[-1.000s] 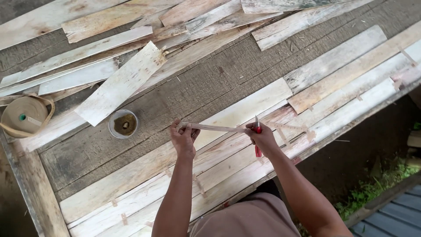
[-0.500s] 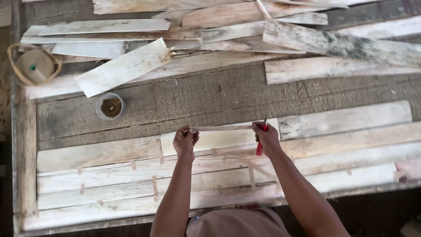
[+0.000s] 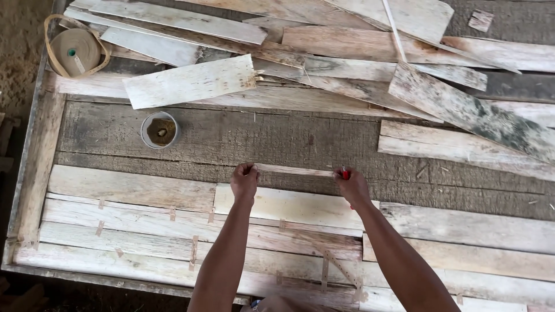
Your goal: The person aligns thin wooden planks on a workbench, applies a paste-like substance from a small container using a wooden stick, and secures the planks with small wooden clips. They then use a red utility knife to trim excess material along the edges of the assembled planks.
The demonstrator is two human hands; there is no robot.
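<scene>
My left hand [image 3: 244, 180] and my right hand [image 3: 351, 186] hold a thin strip of brown tape [image 3: 295, 170] stretched level between them, just above a pale veneer sheet [image 3: 289, 207]. My right hand also grips a small red tool [image 3: 345, 173]. Below my arms lie rows of pale veneer sheets [image 3: 133, 225] joined with short tape pieces. All of it rests on a rough grey wooden table [image 3: 260, 138].
A small round cup [image 3: 160, 130] with brown contents stands left of my hands. A roll of brown tape [image 3: 75, 52] lies at the far left corner. Loose veneer boards [image 3: 358, 52] are piled across the far side. The table's wooden frame [image 3: 34, 167] runs down the left.
The view has swung so the table lies square to me. Both hands keep the tape strip stretched and have moved slightly forward over the sheet's far edge.
</scene>
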